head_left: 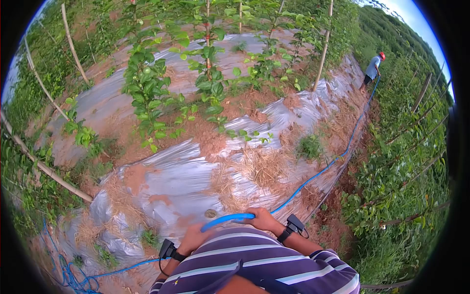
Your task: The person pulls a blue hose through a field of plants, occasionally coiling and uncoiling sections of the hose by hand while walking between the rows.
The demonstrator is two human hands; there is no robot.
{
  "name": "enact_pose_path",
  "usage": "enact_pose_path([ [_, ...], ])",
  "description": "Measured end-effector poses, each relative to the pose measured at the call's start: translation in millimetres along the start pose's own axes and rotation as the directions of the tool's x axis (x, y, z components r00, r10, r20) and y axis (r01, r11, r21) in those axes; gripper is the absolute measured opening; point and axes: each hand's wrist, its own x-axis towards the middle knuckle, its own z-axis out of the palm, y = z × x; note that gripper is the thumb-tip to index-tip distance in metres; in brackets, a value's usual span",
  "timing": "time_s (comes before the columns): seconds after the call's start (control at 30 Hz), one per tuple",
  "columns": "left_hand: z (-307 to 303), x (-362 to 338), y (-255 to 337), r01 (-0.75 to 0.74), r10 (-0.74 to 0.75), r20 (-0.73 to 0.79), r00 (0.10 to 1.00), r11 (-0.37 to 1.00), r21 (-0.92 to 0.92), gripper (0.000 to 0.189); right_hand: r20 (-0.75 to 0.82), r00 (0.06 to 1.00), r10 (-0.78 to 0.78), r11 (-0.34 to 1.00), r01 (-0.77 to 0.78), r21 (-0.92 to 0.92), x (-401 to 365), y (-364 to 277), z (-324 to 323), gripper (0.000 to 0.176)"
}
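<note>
A blue hose point(227, 217) passes in front of my striped shirt, bowed slightly upward between my two hands. My left hand point(192, 239) is closed around it at the lower left, with its fingers partly hidden. On the other side, my right hand point(263, 219) grips the same hose, fingers wrapped over it. From there the hose runs up along the row to a person point(373, 70) in a red cap, who stands far off at the upper right by its far end. Loose blue coils point(78, 281) lie on the ground at the lower left.
Silver plastic mulch point(181, 179) covers the bed, with soil and dry straw point(264, 166) on it. Leafy plants point(147, 93) grow along wooden stakes point(323, 46). A leaning pole point(46, 169) stands at left. Dense foliage point(406, 176) lines the right side.
</note>
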Motion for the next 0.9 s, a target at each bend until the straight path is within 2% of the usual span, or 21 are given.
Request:
enact_pose_path([
  [0.13, 2.4, -0.5, -7.0, 0.001, -0.001, -0.022, 1.000, 1.000, -0.007, 0.032, 0.004, 1.000, 0.016, 1.000, -0.016, 0.026, -1.6, -12.0, -3.2, 0.022],
  [0.2, 3.2, -2.1, -3.5, -0.012, 0.011, -0.017, 1.000, 0.997, -0.073, 0.019, 0.025, 0.999, 0.038, 0.999, -0.038, 0.020, -1.2, -10.0, -1.9, 0.021],
  [0.23, 3.7, -1.3, -6.4, -0.016, 0.014, -0.025, 1.000, 0.997, -0.074, 0.019, 0.037, 0.997, 0.068, 0.998, -0.068, 0.017, -1.2, -8.5, -1.5, 0.021],
  [0.3, 6.8, -0.3, -14.7, -0.056, 0.053, -0.034, 0.998, 0.994, -0.089, 0.032, 0.042, 0.998, 0.053, 0.998, -0.054, 0.026, -1.1, -5.6, -1.6, 0.021],
  [0.43, 6.4, -2.2, -13.2, -0.038, 0.035, -0.038, 0.999, 0.997, -0.066, 0.032, 0.040, 0.999, 0.012, 0.999, -0.014, 0.038, -0.9, 7.5, 3.2, 0.020],
  [0.57, 7.1, -6.5, -5.5, 0.035, -0.034, 0.006, 0.999, 0.991, -0.130, 0.029, 0.048, 0.999, 0.002, 0.998, -0.005, 0.065, 1.0, 19.6, 6.9, 0.018],
  [0.67, 7.7, -5.0, -4.5, -0.035, 0.031, -0.041, 0.999, 0.992, -0.123, 0.028, 0.044, 0.998, -0.048, 0.996, 0.045, 0.078, -0.8, 15.3, 4.5, 0.019],
  [0.73, 5.1, -10.2, 9.4, 0.012, -0.010, 0.020, 1.000, 0.993, -0.117, 0.030, 0.024, 0.999, 0.035, 0.997, -0.036, 0.061, -0.7, 15.6, 4.3, 0.021],
  [0.77, 5.0, -9.9, 8.5, 0.010, -0.011, -0.005, 1.000, 0.992, -0.122, 0.030, 0.038, 0.999, 0.015, 0.998, -0.017, 0.054, -0.3, 15.8, 4.3, 0.021],
  [0.83, 6.6, -7.3, 1.5, 0.009, -0.006, 0.022, 1.000, 0.994, -0.105, 0.034, 0.033, 0.997, 0.071, 0.997, -0.072, 0.031, 1.1, 15.5, 2.5, 0.022],
  [0.9, 9.0, -6.3, -5.5, -0.021, 0.019, -0.020, 1.000, 0.996, -0.092, 0.036, 0.065, 0.997, 0.040, 0.999, -0.040, 0.002, 2.7, 11.6, 0.2, 0.024],
])
